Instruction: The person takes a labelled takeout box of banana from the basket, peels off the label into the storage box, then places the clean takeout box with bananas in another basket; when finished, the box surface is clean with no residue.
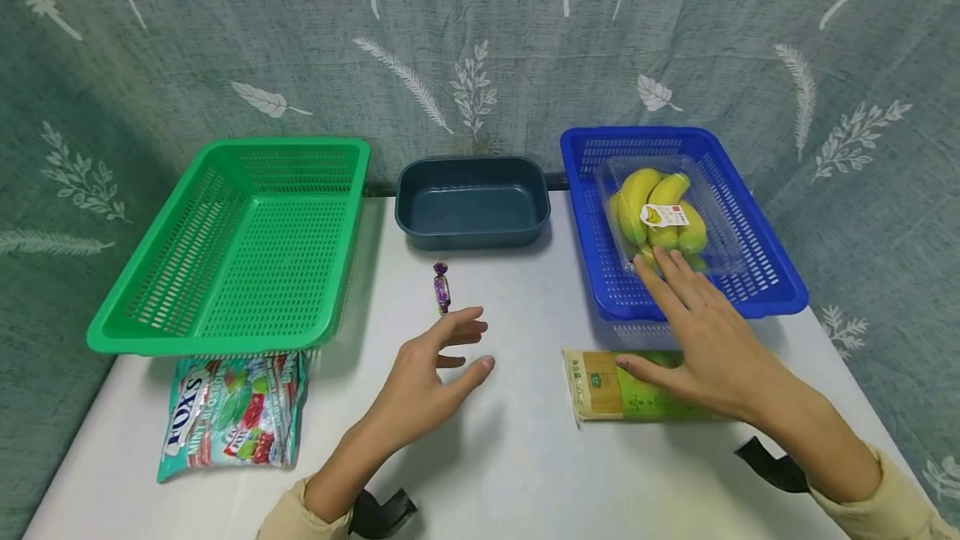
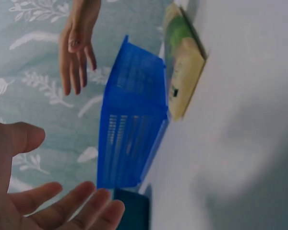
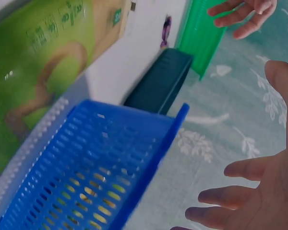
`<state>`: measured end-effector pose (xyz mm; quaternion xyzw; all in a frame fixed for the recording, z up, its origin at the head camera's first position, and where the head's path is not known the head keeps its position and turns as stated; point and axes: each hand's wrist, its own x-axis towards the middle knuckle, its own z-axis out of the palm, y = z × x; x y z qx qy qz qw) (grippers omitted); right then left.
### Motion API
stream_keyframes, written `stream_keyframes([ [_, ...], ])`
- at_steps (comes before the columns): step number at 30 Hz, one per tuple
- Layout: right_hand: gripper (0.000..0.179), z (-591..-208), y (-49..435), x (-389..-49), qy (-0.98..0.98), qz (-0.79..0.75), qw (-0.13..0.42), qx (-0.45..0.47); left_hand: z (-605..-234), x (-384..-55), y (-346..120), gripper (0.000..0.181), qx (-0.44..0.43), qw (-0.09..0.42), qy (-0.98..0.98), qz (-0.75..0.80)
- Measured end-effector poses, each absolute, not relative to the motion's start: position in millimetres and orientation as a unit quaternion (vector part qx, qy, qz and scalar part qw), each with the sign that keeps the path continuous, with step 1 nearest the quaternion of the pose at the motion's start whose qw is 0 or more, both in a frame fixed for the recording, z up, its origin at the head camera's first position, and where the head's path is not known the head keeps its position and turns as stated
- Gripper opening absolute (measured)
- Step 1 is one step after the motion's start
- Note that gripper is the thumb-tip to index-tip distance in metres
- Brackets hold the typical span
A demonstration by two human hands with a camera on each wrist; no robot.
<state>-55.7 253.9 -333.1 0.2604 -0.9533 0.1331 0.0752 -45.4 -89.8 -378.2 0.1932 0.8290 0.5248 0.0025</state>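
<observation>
My left hand (image 1: 431,377) hovers over the white table with its fingers loosely bent and nothing in them. Just beyond its fingertips lies a candy in a purple twist wrapper (image 1: 442,288). My right hand (image 1: 708,340) is spread above the near edge of the blue basket (image 1: 765,294), holding nothing. Inside that basket sits a clear plastic box of bananas (image 1: 652,198) with a white label. Beneath the right hand, a green and yellow flat packet (image 1: 600,386) lies on the table, partly covered from view. Both hands also appear empty in the wrist views.
A green basket (image 1: 345,273) stands at the left, with a teal bag of Fox's sweets (image 1: 232,415) in front of it. Between the two baskets is a dark teal tub (image 1: 472,240). A patterned curtain (image 1: 480,40) hangs behind them.
</observation>
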Motion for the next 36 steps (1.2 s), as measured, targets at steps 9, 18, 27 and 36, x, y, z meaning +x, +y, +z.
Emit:
stream_keyframes([
  [9, 0.105, -317, 261, -65, -0.962, 0.147, 0.055, 0.222, -373, -66, -73, 0.042, 0.140, 0.009, 0.796, 0.588],
  [18, 0.103, -303, 271, -81, -0.965, 0.168, 0.039, 0.199, -372, -88, -54, 0.041, 0.121, 0.048, 0.731, 0.670],
  [27, 0.088, -287, 280, -100, -0.961, 0.209, 0.049, 0.172, -370, -105, -41, 0.041, 0.089, 0.076, 0.687, 0.717],
  [36, 0.073, -282, 291, -123, -0.953, 0.261, 0.047, 0.144, -371, -120, -24, 0.045, 0.065, 0.110, 0.668, 0.733],
])
